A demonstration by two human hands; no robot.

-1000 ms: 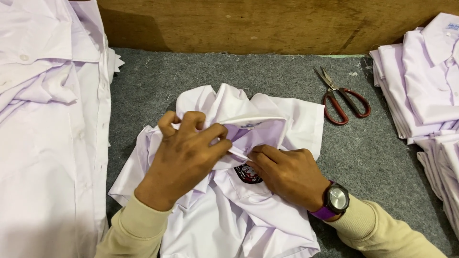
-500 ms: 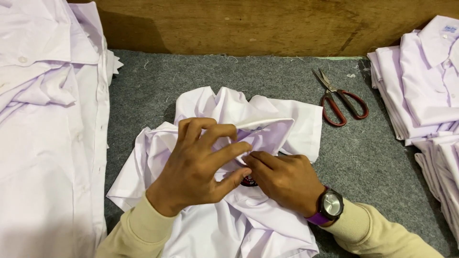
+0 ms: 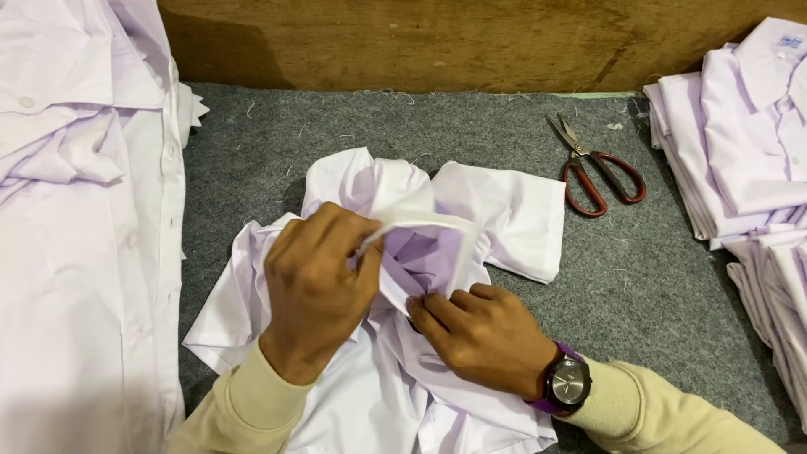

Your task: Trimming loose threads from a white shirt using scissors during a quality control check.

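Left hand [image 3: 315, 286] has lifted the shirt [image 3: 437, 252] fabric higher, grip pinched on a fold. Right hand [image 3: 487, 336] grip presses together on cloth below. Shirt lies mid-counter [image 3: 656, 277], scissors [image 3: 598, 172] nearby.

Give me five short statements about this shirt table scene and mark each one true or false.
1. Both hands are on the white shirt in the middle. True: the left hand pinches a fold of it and the right hand presses on it.
2. The scissors have blue handles. False: the handles are red.
3. A watch sits on the right wrist. True.
4. The scissors lie on top of the shirt. False: they lie apart from it on the grey mat.
5. A stack of folded shirts sits at the right edge. True.
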